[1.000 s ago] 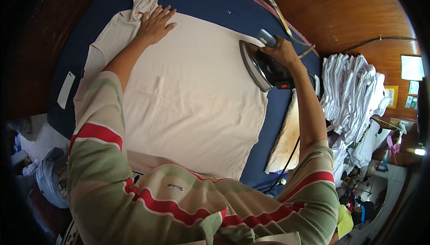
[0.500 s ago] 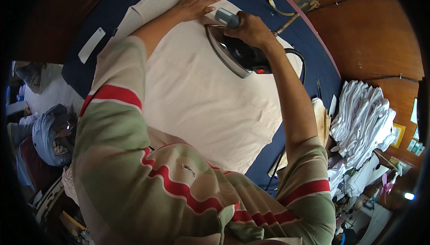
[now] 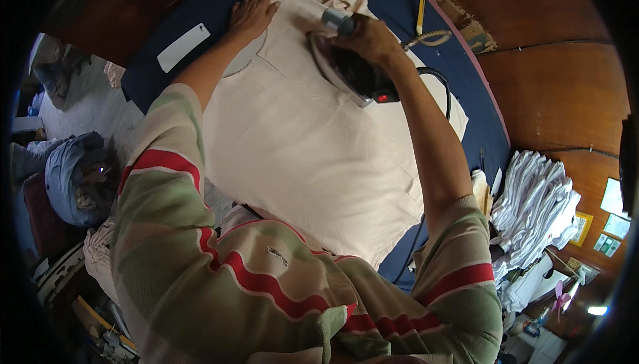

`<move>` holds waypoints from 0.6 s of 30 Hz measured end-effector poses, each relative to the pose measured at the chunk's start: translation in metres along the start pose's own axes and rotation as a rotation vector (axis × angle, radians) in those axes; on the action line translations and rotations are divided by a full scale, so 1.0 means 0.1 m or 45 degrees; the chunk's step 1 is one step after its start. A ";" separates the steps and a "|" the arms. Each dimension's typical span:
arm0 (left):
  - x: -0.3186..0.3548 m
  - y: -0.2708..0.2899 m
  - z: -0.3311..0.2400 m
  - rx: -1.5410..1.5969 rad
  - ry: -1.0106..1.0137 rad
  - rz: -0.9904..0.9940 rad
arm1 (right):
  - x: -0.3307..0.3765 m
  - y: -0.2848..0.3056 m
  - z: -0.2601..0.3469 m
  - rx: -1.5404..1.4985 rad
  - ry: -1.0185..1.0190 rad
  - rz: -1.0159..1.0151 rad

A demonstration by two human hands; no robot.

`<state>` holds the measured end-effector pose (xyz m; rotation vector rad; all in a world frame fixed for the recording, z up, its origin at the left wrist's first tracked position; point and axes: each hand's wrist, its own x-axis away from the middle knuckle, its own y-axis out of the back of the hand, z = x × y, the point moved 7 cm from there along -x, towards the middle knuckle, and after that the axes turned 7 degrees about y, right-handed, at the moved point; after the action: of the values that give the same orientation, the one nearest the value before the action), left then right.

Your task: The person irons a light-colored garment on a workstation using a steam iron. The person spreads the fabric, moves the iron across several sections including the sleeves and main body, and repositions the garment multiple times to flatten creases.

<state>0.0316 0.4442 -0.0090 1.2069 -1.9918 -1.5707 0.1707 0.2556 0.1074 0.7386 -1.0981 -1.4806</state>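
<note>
Your right hand [image 3: 374, 41] has its fingers wrapped around the grey handle [image 3: 338, 21] of the iron [image 3: 356, 72], which is over the far part of the cream cloth [image 3: 313, 157]. The iron is blurred, so you cannot tell how firmly its sole meets the fabric. Your left hand [image 3: 253, 15] grips nothing: its fingers lie extended at the cloth's far left edge, on the navy worktop [image 3: 484, 94].

Expect the iron to be rigid and fairly heavy, and, with its red light [image 3: 383, 98] lit, probably hot underneath; take it only by the handle, and allow for some drag from the black cord [image 3: 446, 91]. The cloth looks light, soft and thin, likely to slide and crease easily. Hold it flat-handed near an edge, well clear of the sole, rather than pinching it.
</note>
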 end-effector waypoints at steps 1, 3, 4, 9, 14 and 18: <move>0.01 0.11 -0.05 -0.098 0.054 -0.153 | -0.09 -0.02 -0.02 -0.047 -0.044 -0.011; -0.11 0.07 -0.06 -0.071 0.016 0.065 | -0.30 0.02 0.03 -0.035 -0.043 -0.056; -0.17 0.06 -0.05 -0.057 -0.004 0.174 | -0.39 0.04 0.09 0.016 -0.004 -0.080; -0.26 0.20 0.07 0.059 -0.069 0.235 | -0.84 -0.02 0.27 -0.034 0.104 -0.119; -0.21 0.22 0.31 0.405 0.028 0.219 | -1.17 -0.06 0.44 0.154 0.023 -0.116; -0.15 0.34 0.30 0.412 0.151 0.340 | -1.44 -0.01 0.33 0.141 -0.073 -0.131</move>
<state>0.0055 0.4757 0.0150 1.0577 -2.2766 -1.0555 0.1709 0.4033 0.1017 0.8452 -1.2088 -1.5446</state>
